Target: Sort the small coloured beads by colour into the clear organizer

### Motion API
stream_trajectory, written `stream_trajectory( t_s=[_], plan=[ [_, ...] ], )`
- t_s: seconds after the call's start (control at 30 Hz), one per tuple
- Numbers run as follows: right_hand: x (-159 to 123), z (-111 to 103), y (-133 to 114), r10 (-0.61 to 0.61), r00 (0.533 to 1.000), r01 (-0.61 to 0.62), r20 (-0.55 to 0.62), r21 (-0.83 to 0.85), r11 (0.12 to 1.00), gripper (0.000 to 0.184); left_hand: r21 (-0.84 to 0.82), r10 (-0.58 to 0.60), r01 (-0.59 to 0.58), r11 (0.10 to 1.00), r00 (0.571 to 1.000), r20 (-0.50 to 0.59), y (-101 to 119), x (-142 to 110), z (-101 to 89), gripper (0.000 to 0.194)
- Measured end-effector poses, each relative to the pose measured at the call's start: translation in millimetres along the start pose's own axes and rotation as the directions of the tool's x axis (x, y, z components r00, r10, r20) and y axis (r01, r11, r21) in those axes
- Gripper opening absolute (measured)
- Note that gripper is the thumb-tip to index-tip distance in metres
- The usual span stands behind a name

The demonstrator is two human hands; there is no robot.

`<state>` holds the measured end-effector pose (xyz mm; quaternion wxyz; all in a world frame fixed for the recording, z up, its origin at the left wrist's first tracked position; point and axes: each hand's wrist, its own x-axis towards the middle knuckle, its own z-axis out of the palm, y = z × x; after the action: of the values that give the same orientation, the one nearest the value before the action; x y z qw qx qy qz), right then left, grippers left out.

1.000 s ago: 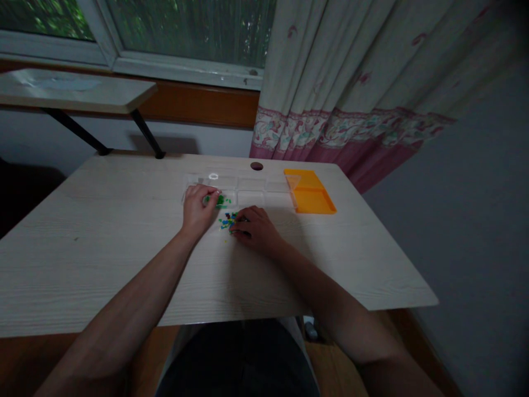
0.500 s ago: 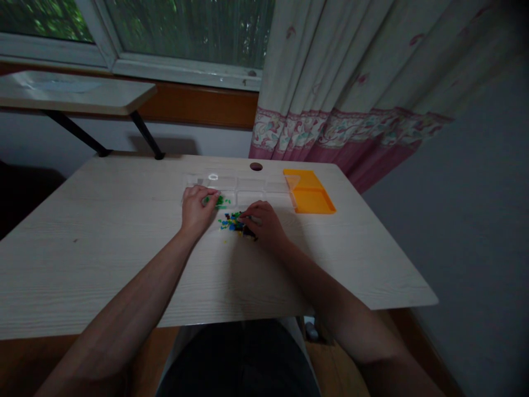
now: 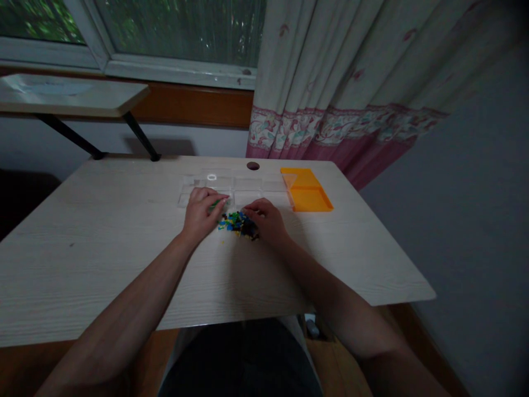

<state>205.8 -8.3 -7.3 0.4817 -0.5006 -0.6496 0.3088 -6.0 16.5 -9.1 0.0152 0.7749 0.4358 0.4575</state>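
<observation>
A heap of small plastic building bricks (image 3: 235, 221), in blue, green, yellow and black, lies on the pale table in front of the clear compartment tray (image 3: 248, 197). My left hand (image 3: 201, 214) rests over the tray's near left part, its thumb and forefinger drawn close together; whatever is between the tips is too small to name. Some green bricks (image 3: 214, 204) show beneath those fingers. At the heap's right side is my right hand (image 3: 268, 220), fingertips pinched at the upper edge of the bricks. Its fingers cover part of the heap, so I cannot make out what they hold.
An orange tray (image 3: 309, 199) sits against the right end of the clear tray. A cable hole (image 3: 253, 166) is near the table's back edge. At the back left, a raised shelf (image 3: 74, 96) stands on black legs. A curtain (image 3: 306, 127) hangs behind the table.
My left hand has shifted right, towards the heap, covering more of the green bricks. My right fingertips have moved slightly up and right at the heap. The view has shifted slightly.
</observation>
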Motion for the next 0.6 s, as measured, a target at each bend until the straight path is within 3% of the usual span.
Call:
stream_trajectory(
  t_s=[0.13,0.23,0.43,0.6],
  plan=[
    [1,0,1,0.017,1.0,-0.017,0.001,0.04,0.999,0.019,-0.055,0.176,-0.171,0.984,0.979,0.106,16,-2,1.5,0.024],
    [0,1,1,0.031,0.999,-0.033,0.028,0.072,0.997,0.022,-0.043,0.246,-0.243,0.969,0.964,0.104,19,-3,4.9,0.026],
    [-1,4,-2,0.041,0.998,-0.046,0.053,0.094,0.995,0.031,-0.033,0.281,-0.28,0.96,0.959,0.043,14,-4,8.2,0.018],
    [1,2,-1,-0.083,0.995,0.085,0.052,-0.038,0.996,0.029,-0.02,0.223,-0.222,0.975,0.974,0.051,14,-2,5.8,0.016]
  ],
)
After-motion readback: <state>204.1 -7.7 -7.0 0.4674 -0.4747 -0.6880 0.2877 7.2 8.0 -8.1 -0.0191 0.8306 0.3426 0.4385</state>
